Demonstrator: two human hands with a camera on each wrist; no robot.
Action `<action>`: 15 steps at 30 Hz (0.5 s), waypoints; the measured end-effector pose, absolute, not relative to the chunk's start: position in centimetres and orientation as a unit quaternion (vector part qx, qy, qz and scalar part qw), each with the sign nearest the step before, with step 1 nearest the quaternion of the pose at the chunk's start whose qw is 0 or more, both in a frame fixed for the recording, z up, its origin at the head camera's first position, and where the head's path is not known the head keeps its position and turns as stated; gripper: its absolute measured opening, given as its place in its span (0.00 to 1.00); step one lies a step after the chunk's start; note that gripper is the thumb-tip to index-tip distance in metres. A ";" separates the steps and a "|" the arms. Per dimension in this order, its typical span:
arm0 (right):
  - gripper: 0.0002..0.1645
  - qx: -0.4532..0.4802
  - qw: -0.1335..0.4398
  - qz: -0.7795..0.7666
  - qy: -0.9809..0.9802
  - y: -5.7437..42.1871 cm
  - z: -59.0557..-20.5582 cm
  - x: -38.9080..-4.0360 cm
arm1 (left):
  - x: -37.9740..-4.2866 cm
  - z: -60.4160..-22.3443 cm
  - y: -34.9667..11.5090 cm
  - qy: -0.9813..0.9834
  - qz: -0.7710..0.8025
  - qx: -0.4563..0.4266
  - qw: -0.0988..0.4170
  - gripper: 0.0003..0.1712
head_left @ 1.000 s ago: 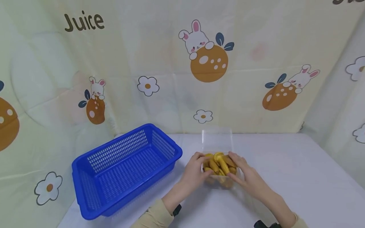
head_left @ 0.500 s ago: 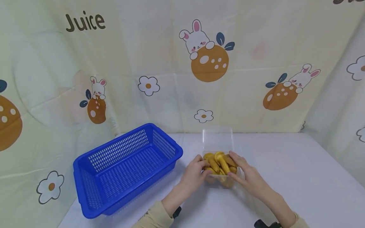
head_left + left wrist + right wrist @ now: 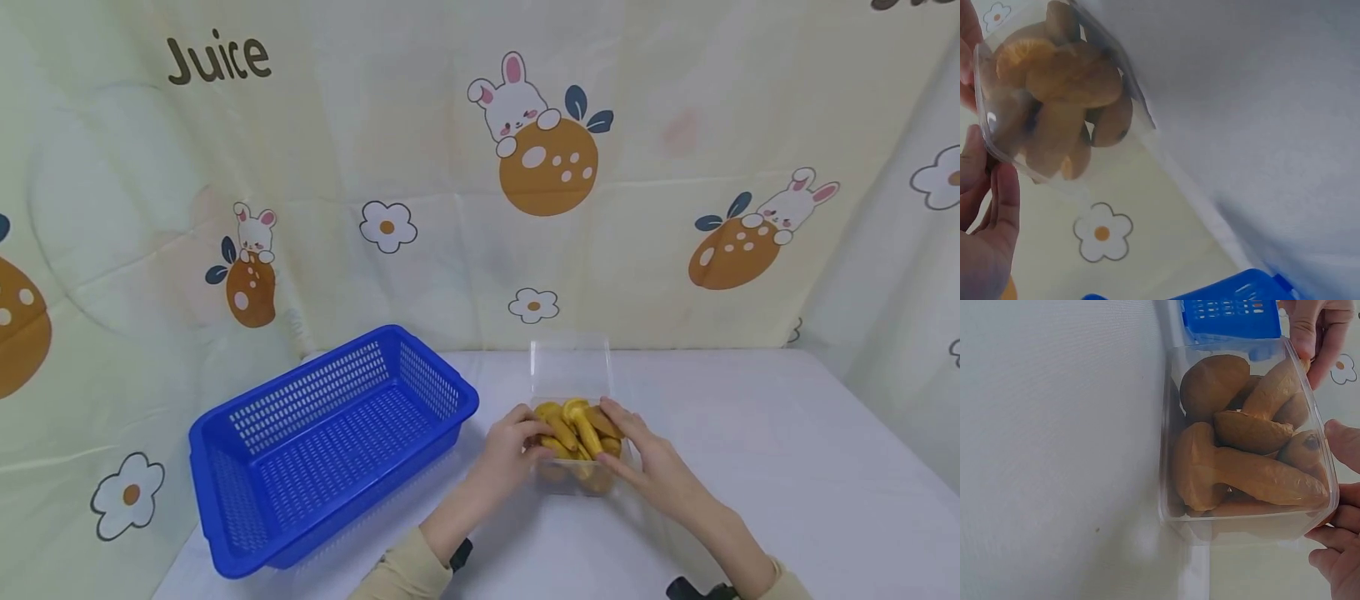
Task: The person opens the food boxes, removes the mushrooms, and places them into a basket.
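A clear plastic box point(image 3: 573, 483) full of yellow-brown mushrooms point(image 3: 585, 429) stands on the table in the head view, its clear lid point(image 3: 572, 367) raised at the back. My left hand point(image 3: 506, 454) reaches over the box's left side. Thumb and fingers there pinch the end of a mushroom point(image 3: 1275, 387) at the rim, partly hidden by the fingers. On the other side my right hand point(image 3: 660, 471) holds the box, thumb at the near right corner and fingers along the right rim. Both wrist views show the mushrooms through the box wall.
A blue perforated plastic basket point(image 3: 330, 450) stands on the table to the left of the box, with nothing in it. The white-covered table point(image 3: 787, 450) extends to the right. Behind hangs a cream curtain point(image 3: 420, 125) printed with rabbits, fruit and flowers.
My left hand's fingers have curled more and drawn slightly left at the box's rim. My right hand, the box and the basket stay in place.
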State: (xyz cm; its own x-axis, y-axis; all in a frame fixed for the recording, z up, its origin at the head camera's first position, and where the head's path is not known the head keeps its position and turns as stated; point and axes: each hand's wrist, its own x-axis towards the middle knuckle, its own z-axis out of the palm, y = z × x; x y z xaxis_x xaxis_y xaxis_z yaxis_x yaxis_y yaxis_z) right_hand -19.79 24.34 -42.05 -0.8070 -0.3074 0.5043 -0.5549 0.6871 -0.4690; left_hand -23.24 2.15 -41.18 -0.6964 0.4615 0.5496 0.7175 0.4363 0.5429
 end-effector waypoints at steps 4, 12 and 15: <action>0.43 0.230 0.183 0.314 -0.903 24.3 -42.0 -19.7 | -23.6 -41.4 1.9 -0.807 -0.437 -0.367 0.153 0.09; 0.42 0.235 0.178 0.321 -0.900 24.1 -41.9 -19.9 | -23.9 -42.0 2.0 -0.756 -0.439 -0.400 0.274 0.04; 0.42 0.233 0.183 0.322 -0.899 24.0 -42.1 -20.0 | -24.0 -42.1 2.1 -0.742 -0.430 -0.405 0.317 0.04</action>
